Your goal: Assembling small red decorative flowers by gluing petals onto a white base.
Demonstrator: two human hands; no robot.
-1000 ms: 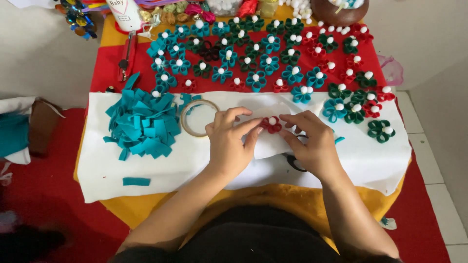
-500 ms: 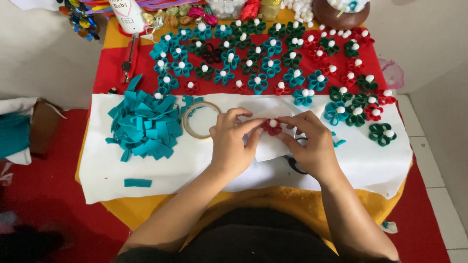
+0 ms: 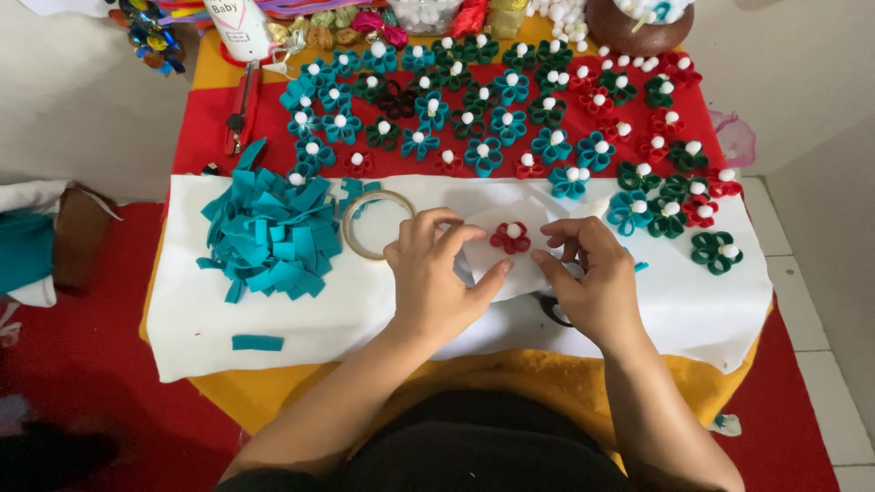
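Observation:
A small red felt flower (image 3: 509, 237) with a white pompom centre lies on a white round felt piece (image 3: 503, 264) in the middle of the table. My left hand (image 3: 436, 278) rests on the left side of that white piece, thumb stretched toward the flower. My right hand (image 3: 591, 278) lies on its right side, fingertips close to the flower. Neither hand grips the flower; the fingers press on the white piece. Black scissors handles (image 3: 552, 312) peek out under my right hand.
A pile of teal felt strips (image 3: 272, 232) lies left, beside a tape ring (image 3: 374, 223). Several teal, green and red felt flowers (image 3: 483, 118) cover the red cloth (image 3: 273, 137) behind. A white sheet (image 3: 301, 319) covers the near table. A bottle (image 3: 239, 27) and brown bowl (image 3: 638, 23) stand at the back.
My fingers have drawn back from the red flower, which now lies uncovered on the white round piece. Both hands stay beside it.

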